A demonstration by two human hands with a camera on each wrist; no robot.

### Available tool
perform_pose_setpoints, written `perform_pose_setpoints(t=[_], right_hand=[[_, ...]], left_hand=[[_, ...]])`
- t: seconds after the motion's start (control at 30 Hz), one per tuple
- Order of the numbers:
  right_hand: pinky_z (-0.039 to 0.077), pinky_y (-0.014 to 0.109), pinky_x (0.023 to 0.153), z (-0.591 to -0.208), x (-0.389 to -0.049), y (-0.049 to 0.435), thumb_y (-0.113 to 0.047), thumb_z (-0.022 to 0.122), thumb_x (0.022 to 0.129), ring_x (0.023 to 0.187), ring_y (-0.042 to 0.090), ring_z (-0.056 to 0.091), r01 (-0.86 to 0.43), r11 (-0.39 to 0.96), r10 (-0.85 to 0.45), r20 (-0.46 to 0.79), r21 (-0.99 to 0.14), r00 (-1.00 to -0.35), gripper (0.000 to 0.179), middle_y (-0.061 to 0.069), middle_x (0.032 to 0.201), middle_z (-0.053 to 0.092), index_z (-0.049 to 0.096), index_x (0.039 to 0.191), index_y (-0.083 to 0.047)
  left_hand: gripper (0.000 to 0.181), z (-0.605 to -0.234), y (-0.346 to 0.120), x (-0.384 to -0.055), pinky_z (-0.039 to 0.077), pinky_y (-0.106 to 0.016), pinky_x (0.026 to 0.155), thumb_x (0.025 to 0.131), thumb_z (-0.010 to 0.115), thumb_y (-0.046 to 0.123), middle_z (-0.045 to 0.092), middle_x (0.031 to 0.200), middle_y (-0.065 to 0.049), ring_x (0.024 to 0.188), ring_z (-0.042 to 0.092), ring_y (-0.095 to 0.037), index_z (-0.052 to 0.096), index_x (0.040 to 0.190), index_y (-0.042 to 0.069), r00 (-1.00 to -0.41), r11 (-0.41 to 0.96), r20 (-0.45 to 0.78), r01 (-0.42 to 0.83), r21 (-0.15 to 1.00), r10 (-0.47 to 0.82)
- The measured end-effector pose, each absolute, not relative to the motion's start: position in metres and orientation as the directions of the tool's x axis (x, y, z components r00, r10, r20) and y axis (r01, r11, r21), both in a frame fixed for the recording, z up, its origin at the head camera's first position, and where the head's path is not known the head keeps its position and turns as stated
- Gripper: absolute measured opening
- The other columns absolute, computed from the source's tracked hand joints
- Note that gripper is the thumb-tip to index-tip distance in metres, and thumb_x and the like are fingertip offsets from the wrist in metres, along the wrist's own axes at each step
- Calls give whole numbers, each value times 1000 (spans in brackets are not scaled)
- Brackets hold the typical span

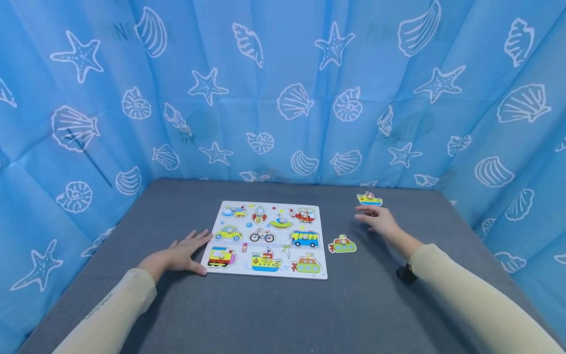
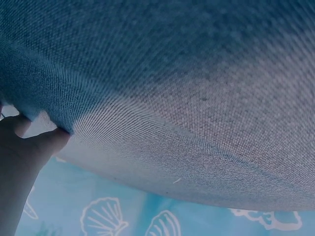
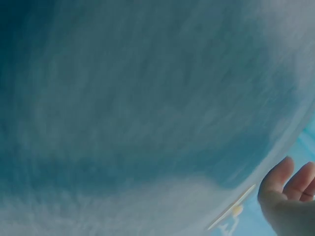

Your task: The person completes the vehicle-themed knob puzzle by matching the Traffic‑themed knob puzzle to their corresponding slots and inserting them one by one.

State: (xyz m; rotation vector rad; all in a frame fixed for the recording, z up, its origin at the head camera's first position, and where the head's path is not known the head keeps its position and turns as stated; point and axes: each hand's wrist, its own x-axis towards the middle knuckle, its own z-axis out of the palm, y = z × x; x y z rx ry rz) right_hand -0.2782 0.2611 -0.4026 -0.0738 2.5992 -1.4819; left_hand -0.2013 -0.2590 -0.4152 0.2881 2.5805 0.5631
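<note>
A white wooden peg puzzle board (image 1: 247, 272) with colourful vehicles lies on the grey table. My left hand (image 1: 183, 253) rests at its left edge with fingers spread, fingertips at the board's rim. Over the table to the right of the board hovers my right hand (image 1: 381, 222), fingers loosely bent and nothing held. Just beyond its fingertips lies a loose yellow ship piece (image 1: 369, 199) with a round knob. A green and orange submarine piece (image 1: 343, 245) lies between the board and this hand. The right wrist view catches a thin knobbed piece (image 3: 231, 208) beside the right hand's fingers.
On the board, knobbed pieces such as the bus (image 1: 304, 239), train (image 1: 221, 257) and car (image 1: 228, 234) sit in their places; a printed ship (image 1: 266, 261) and submarine (image 1: 306, 265) show without knobs. A blue shell-patterned curtain (image 1: 283, 98) stands behind the table.
</note>
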Motion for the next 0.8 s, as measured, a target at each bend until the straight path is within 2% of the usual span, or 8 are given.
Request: perform_pose_setpoints(t=[0.1,0.23,0.4,0.57,0.63,0.7,0.8], right_hand=[[51,36,75,-404,-286,267,-21,60,98,104,29,54,46,516,-104,-116,-855,-988,49,14,113,53,49,138,5],[53,30,70,-406,-297,275,-21,58,99,99,24,55,96,513,-52,-143,-853,-988,49,14,116,52,46,140,4],[52,29,67,-409,-314,282,-19,55,100,91,22,56,163,512,18,-179,-843,-984,53,24,125,53,38,147,0],[48,32,65,-407,-333,291,-19,55,100,74,15,56,240,554,70,-243,-797,-968,60,20,111,57,28,152,-4],[48,36,71,-408,-339,295,-21,54,100,82,20,56,262,561,69,-271,-785,-960,62,22,117,53,25,153,-5],[48,44,83,-410,-345,296,-22,52,101,99,29,54,284,561,66,-299,-778,-952,62,28,131,45,23,154,-6],[39,54,101,-414,-355,299,-27,47,103,127,44,39,309,562,58,-336,-767,-940,61,32,149,26,20,154,-6]], left_hand=[[113,-414,-259,-201,-1,-73,105,73,78,56,10,159,-23,143,-3,-48,18,155,7,-861,891,-410,102,442,301],[115,-418,-262,-204,-2,-71,106,72,76,60,8,160,-20,144,-4,-45,16,156,9,-860,892,-415,97,441,298],[118,-423,-266,-206,-1,-73,105,69,77,63,10,160,-21,145,-3,-46,18,155,7,-870,881,-378,123,456,317],[116,-420,-263,-204,-2,-72,105,71,75,63,8,161,-20,145,-4,-45,17,156,9,-865,879,-380,133,458,329],[117,-421,-263,-205,-3,-71,106,69,74,65,8,161,-19,145,-5,-44,18,156,10,-866,879,-379,131,459,327],[118,-422,-264,-206,-3,-71,106,69,75,66,9,161,-18,145,-5,-44,18,156,10,-868,881,-379,124,457,319],[119,-423,-264,-206,-3,-70,107,68,76,65,9,161,-18,145,-4,-44,18,156,10,-871,881,-380,114,458,311]])
